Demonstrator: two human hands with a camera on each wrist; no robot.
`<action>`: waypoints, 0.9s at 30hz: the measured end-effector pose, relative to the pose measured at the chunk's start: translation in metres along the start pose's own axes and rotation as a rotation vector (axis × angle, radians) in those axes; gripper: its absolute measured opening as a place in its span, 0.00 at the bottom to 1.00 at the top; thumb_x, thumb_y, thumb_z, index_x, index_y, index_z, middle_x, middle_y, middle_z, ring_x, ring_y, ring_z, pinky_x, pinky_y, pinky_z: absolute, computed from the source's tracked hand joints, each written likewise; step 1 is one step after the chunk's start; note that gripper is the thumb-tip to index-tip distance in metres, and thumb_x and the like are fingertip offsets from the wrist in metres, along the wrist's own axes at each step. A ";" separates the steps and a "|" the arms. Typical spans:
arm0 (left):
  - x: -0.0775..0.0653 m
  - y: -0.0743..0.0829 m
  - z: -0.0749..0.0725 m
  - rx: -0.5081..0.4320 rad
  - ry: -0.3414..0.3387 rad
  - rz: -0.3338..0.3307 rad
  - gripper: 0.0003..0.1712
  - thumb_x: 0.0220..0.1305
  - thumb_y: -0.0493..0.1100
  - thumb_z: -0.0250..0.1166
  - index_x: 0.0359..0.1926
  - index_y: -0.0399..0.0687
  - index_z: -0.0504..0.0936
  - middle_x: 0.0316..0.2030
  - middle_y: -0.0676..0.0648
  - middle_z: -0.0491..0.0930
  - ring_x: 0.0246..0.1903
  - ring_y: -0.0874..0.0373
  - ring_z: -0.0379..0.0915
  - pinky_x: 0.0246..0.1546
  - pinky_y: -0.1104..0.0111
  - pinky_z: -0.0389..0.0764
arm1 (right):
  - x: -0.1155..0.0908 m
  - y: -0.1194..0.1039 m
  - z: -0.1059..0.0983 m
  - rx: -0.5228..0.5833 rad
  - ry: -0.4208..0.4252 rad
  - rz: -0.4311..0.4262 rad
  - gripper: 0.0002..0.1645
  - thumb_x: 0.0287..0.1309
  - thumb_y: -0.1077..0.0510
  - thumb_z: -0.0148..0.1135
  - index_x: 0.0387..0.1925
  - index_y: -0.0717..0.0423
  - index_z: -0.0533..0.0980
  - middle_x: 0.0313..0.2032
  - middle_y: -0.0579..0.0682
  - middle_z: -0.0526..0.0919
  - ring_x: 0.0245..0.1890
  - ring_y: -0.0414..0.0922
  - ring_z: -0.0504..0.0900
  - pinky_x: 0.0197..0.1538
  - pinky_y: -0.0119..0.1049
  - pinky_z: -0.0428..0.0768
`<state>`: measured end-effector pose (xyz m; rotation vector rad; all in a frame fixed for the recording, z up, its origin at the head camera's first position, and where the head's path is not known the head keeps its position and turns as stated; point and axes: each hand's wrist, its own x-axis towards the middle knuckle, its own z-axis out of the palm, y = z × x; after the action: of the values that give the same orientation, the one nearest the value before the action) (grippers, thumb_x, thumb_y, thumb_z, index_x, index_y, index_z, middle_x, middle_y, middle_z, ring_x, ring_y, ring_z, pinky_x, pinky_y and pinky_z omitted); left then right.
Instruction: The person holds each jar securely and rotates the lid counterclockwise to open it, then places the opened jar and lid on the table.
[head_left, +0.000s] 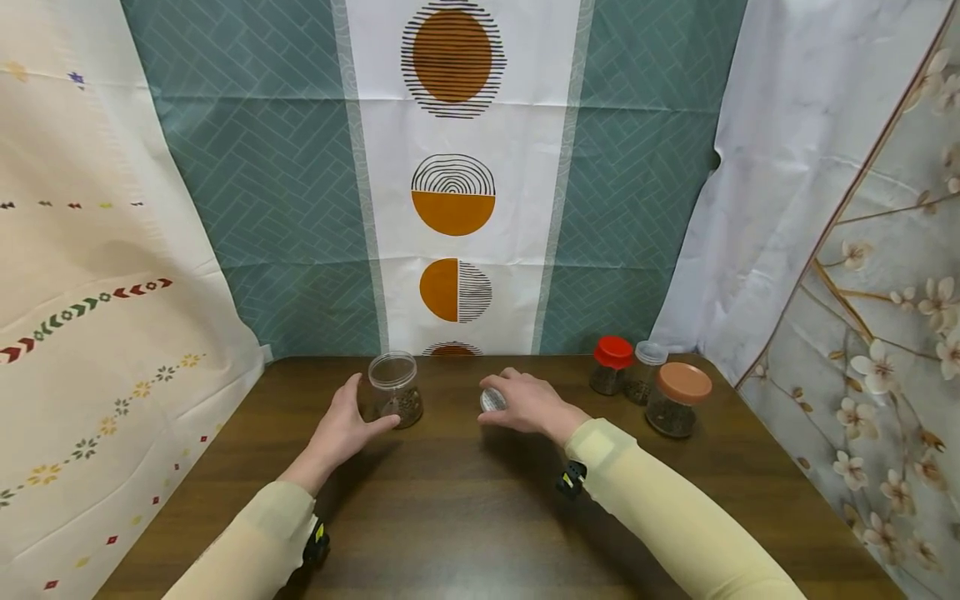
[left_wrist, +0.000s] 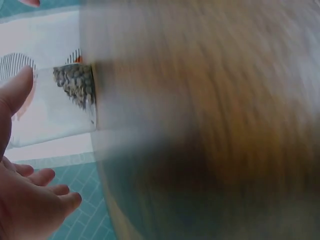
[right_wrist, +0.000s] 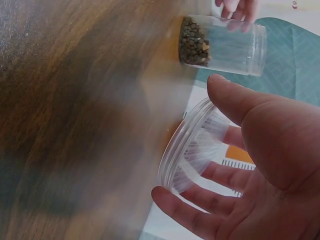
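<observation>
Three other jars (head_left: 672,412): far right of our bench (head_left: 450,525).
Lidless jar (head_left: 395,386): upright, left of centre, dark pellets (right_wrist: 194,45) in the bottom.
Left grip (head_left: 341,433): spread wide round that jar; we can't confirm contact.
Right grip (head_left: 531,404): pinching clear lid (head_left: 492,400) by its rim, tilted, right of that jar.

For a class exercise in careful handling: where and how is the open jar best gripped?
Probably from the left, nearest the left hand, with fingers and thumb round the open jar's cylindrical body, below its rim; it stands upright, lidless.
</observation>
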<state>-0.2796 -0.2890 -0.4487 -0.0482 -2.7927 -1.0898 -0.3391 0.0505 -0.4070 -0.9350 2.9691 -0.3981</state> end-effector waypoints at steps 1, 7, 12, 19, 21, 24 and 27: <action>-0.001 0.000 -0.001 0.014 0.000 0.004 0.68 0.69 0.58 0.79 0.85 0.28 0.45 0.81 0.21 0.51 0.80 0.24 0.52 0.74 0.32 0.62 | 0.001 0.000 0.001 -0.006 0.000 -0.001 0.38 0.68 0.35 0.75 0.72 0.44 0.79 0.62 0.55 0.81 0.54 0.54 0.82 0.56 0.54 0.83; -0.004 0.000 -0.007 0.065 0.006 0.039 0.69 0.68 0.57 0.81 0.85 0.26 0.45 0.80 0.19 0.51 0.80 0.24 0.51 0.75 0.33 0.60 | 0.012 -0.005 0.007 -0.040 -0.014 0.000 0.38 0.68 0.36 0.76 0.73 0.45 0.79 0.64 0.56 0.80 0.57 0.56 0.81 0.60 0.56 0.82; -0.005 -0.001 -0.006 0.087 0.000 0.044 0.68 0.68 0.56 0.80 0.84 0.25 0.45 0.80 0.20 0.52 0.80 0.24 0.51 0.76 0.33 0.60 | 0.020 -0.014 0.014 -0.082 -0.006 -0.026 0.39 0.69 0.35 0.75 0.75 0.44 0.78 0.66 0.57 0.79 0.59 0.57 0.81 0.60 0.56 0.83; -0.007 -0.004 -0.008 0.095 0.009 0.053 0.68 0.67 0.59 0.80 0.84 0.26 0.47 0.80 0.20 0.53 0.80 0.24 0.51 0.75 0.33 0.61 | 0.033 -0.025 0.023 -0.146 0.022 -0.050 0.38 0.70 0.34 0.74 0.75 0.42 0.78 0.64 0.55 0.80 0.57 0.55 0.82 0.58 0.54 0.84; -0.007 -0.005 -0.008 0.097 0.014 0.057 0.67 0.68 0.59 0.80 0.84 0.26 0.47 0.80 0.20 0.53 0.80 0.24 0.51 0.75 0.33 0.61 | 0.036 -0.027 0.026 -0.170 0.016 -0.051 0.39 0.71 0.33 0.72 0.76 0.41 0.78 0.64 0.54 0.81 0.57 0.55 0.82 0.57 0.54 0.84; -0.008 -0.006 -0.010 0.102 0.011 0.058 0.67 0.69 0.58 0.79 0.84 0.26 0.47 0.80 0.20 0.53 0.80 0.24 0.51 0.75 0.33 0.61 | 0.041 -0.030 0.029 -0.197 0.000 -0.050 0.39 0.72 0.31 0.71 0.76 0.42 0.77 0.64 0.54 0.81 0.57 0.54 0.82 0.58 0.53 0.84; -0.011 -0.006 -0.010 0.111 -0.001 0.053 0.67 0.69 0.58 0.79 0.84 0.25 0.46 0.81 0.20 0.52 0.80 0.24 0.50 0.76 0.33 0.59 | 0.047 -0.032 0.034 -0.222 -0.022 -0.042 0.40 0.72 0.30 0.70 0.77 0.41 0.77 0.65 0.54 0.81 0.57 0.54 0.82 0.59 0.53 0.84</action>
<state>-0.2683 -0.3005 -0.4469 -0.1095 -2.8300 -0.9217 -0.3569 -0.0090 -0.4291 -1.0131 3.0233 -0.0573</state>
